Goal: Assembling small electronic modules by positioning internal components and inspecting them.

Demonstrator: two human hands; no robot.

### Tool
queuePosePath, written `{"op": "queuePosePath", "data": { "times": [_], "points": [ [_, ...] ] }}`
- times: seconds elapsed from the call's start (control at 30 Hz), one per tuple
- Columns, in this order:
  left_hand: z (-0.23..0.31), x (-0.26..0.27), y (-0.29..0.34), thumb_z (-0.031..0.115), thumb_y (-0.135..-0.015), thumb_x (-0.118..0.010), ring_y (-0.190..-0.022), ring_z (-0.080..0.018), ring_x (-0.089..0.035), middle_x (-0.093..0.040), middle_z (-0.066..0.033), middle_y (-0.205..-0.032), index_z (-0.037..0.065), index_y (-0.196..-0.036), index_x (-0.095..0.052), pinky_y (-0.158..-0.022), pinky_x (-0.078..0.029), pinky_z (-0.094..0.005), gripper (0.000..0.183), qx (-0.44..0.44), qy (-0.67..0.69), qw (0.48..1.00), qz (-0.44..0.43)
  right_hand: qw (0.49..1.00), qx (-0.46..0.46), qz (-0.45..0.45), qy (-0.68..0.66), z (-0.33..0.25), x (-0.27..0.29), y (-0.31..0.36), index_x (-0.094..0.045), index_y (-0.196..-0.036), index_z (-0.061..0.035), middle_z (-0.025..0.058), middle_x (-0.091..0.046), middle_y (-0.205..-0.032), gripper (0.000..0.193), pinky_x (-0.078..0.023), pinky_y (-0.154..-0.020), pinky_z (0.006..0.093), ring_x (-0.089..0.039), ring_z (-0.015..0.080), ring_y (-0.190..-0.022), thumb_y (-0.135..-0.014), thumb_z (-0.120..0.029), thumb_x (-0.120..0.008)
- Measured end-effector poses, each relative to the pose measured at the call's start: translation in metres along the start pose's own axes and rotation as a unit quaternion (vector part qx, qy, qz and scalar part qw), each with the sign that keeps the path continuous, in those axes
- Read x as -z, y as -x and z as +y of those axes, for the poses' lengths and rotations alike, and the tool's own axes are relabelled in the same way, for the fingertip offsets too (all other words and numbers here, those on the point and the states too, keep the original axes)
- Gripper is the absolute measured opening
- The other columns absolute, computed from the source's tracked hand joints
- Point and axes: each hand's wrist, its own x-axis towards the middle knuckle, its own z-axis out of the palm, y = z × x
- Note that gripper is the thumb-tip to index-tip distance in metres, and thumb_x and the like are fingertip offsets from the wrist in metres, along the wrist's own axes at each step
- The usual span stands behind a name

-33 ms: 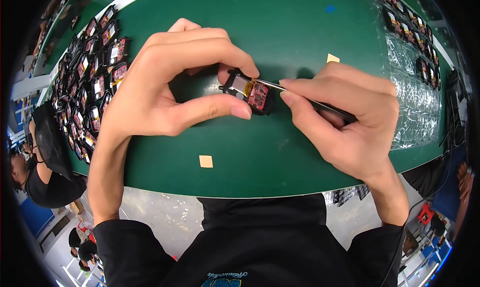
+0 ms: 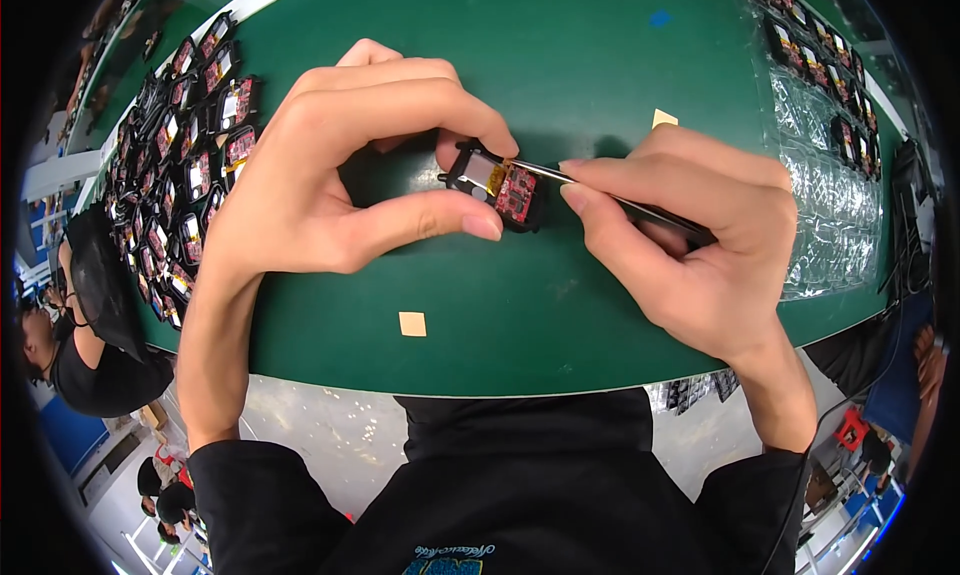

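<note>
L hand (image 2: 305,165) clamped on a small open black case (image 2: 490,185), thumb at its near edge, fingers at its far edge; case sits between the two hands, tilted a bit, open side up, held over the green counter (image 2: 560,315); inside it, a silver block (image 2: 476,170) nearer the L palm, then a yellow strip (image 2: 495,181), then a red circuit board (image 2: 517,195) on the R hand side; R hand (image 2: 700,230) closed w/ thumb & fingertips pinching a slim pointed tool (image 2: 545,171), metal tip aimed L at the case's far edge by the board; can't tell if tip actually touches.

Nearer the body than L thumb, a yellow paper square (image 2: 412,324) lies flat; a 2nd yellow paper piece (image 2: 665,118) just beyond R hand, partly hidden; well beyond that, a small blue mark (image 2: 660,19); left of L hand, a big crowd of similar cases (image 2: 195,175), mostly w/ boards showing; right of R hand, clear plastic trays (image 2: 825,225), more cases (image 2: 815,67) toward their far end.
</note>
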Motion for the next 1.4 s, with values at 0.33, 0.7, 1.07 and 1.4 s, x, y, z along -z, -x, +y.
{"op": "queuePosePath", "data": {
  "times": [0.33, 0.7, 1.07, 1.4],
  "points": [
    [-0.002, -0.007, 0.006, 0.021, -0.073, -0.102, -0.078, -0.0146, -0.052, -0.063, 0.0021, -0.085, 0.008, -0.123, -0.08, -0.08, -0.037, -0.0323, 0.056, -0.006, 0.012, 0.999, 0.051, 0.989, -0.113, 0.034, -0.087, -0.011, 0.002, -0.005, -0.085, -0.106, 0.0032, 0.0041, -0.076, -0.079, 0.013, -0.041, -0.053, 0.0221, -0.061, 0.0027, -0.063, -0.094, 0.002, -0.087],
    [0.002, 0.0, 0.008, 0.011, -0.079, -0.091, -0.083, -0.0145, -0.055, -0.07, 0.0029, -0.102, 0.011, -0.14, -0.064, -0.099, -0.04, -0.0361, 0.067, 0.033, 0.113, 0.993, 0.015, 0.994, -0.004, -0.059, 0.094, -0.029, -0.015, -0.011, -0.075, -0.127, -0.0035, 0.0106, -0.072, -0.098, 0.046, -0.061, -0.071, 0.0423, -0.078, 0.0286, -0.084, -0.087, -0.019, -0.091],
    [-0.08, 0.122, 0.029, 0.02, -0.1, -0.079, -0.132, -0.0271, -0.067, -0.074, -0.01, -0.135, 0.005, -0.133, -0.073, -0.115, -0.05, -0.0428, 0.037, 0.177, -0.12, 0.95, 0.226, 0.988, -0.088, 0.055, 0.117, -0.022, 0.057, 0.006, -0.08, -0.115, 0.0007, 0.0127, -0.076, -0.094, 0.04, -0.061, -0.073, 0.0416, -0.077, 0.0279, -0.081, -0.084, -0.022, -0.089],
    [-0.233, 0.178, 0.107, 0.014, -0.102, -0.073, -0.127, -0.0436, -0.065, -0.072, -0.0195, -0.126, 0.007, -0.129, -0.074, -0.11, -0.052, -0.0526, 0.028, 0.329, -0.349, 0.838, 0.258, 0.897, -0.17, 0.183, 0.366, 0.018, 0.122, 0.023, -0.083, -0.105, -0.0012, 0.0126, -0.074, -0.084, 0.039, -0.058, -0.069, 0.0451, -0.074, 0.0317, -0.073, -0.089, -0.036, -0.089]
  ]
}}
